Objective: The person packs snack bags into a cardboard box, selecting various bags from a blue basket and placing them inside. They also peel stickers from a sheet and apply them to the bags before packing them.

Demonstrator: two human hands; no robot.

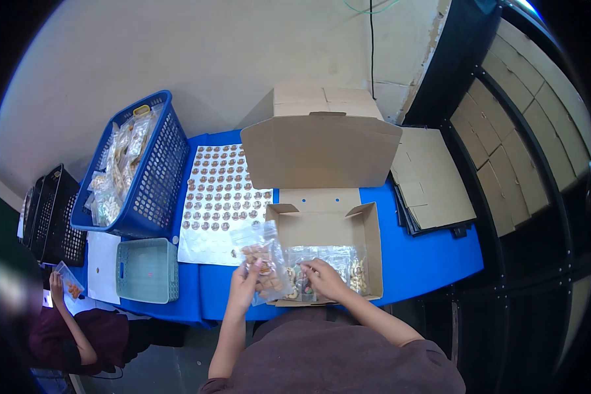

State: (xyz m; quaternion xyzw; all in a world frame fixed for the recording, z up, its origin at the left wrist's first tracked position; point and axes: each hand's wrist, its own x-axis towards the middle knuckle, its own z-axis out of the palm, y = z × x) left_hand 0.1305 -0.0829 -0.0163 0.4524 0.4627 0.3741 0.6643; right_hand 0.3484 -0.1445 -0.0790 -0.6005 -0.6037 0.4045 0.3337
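My left hand (245,284) is closed on a clear zip bag (264,266) of brown, nut-like pieces, held upright by the left wall of an open cardboard box (325,228). Inside that box stand several clear bags of nuts; one at the right (357,274) holds pale, curved nuts like cashews. My right hand (324,278) reaches over the front of the box, fingers bent and pinched at the top of a middle bag (301,284) with darker, mixed contents. The fingertips partly cover that bag.
Behind the box stands a large carton (322,154). A sheet of round stickers (220,190) lies left, beside a blue basket (154,171) full of bags and a pale green tray (147,301). Flat cardboard (433,177) is stacked right. A co-worker's hand (57,287) holds a bag.
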